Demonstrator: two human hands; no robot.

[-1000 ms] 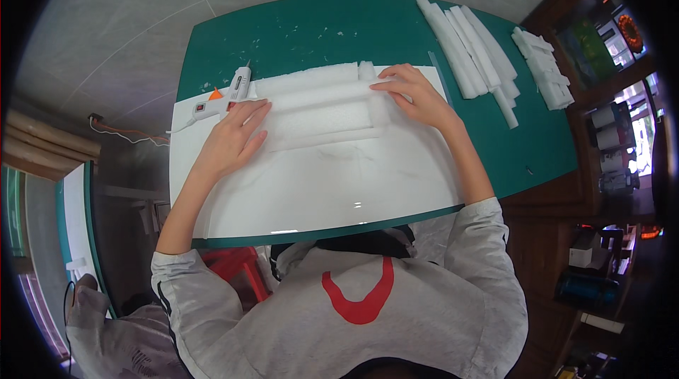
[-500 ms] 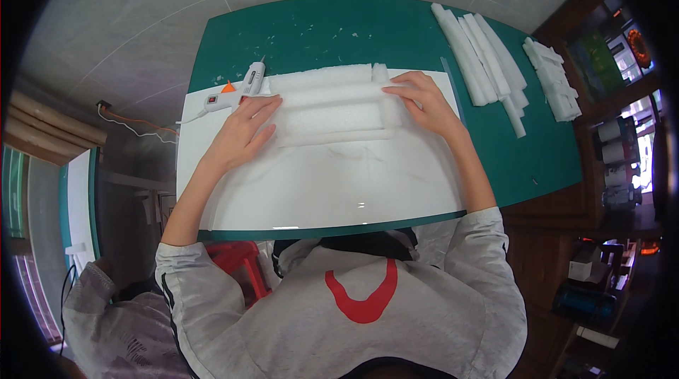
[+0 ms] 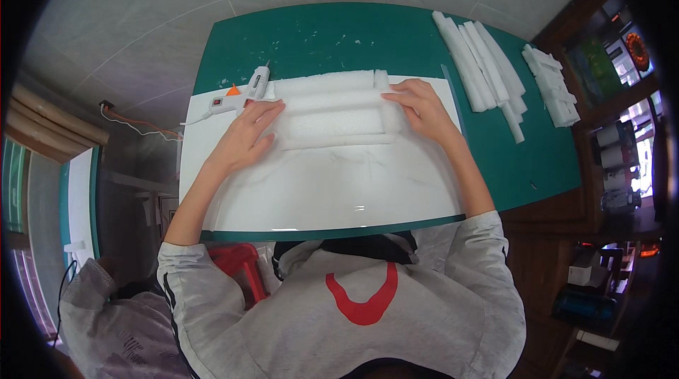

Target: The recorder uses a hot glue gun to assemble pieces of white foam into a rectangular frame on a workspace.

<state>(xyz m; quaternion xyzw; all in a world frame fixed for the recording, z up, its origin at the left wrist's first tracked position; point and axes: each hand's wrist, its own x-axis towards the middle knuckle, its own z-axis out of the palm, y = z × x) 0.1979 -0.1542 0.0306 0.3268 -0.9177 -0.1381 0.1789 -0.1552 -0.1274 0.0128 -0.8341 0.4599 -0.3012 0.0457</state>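
White foam pieces lie together on a glossy white board. A long white foam strip runs across the foam panel, and both my hands are at its ends. The fingertips of my left hand press together against the left end. At the right end, the thumb and fingers of my right hand close on the strip. Nearest my left hand, behind its fingers, a white hot glue gun with an orange trigger lies on its side. A thin foam strip borders the near side.
Loose long foam strips lie on the green table at the far right. Beside them sits a joined foam piece. Foam crumbs dot the far side. A red stool stands below the near edge, and a person's sleeve shows at lower left.
The view has shifted slightly, so the table sits a little lower. Both hands stay at the ends of the foam strip, with only slight finger movement.
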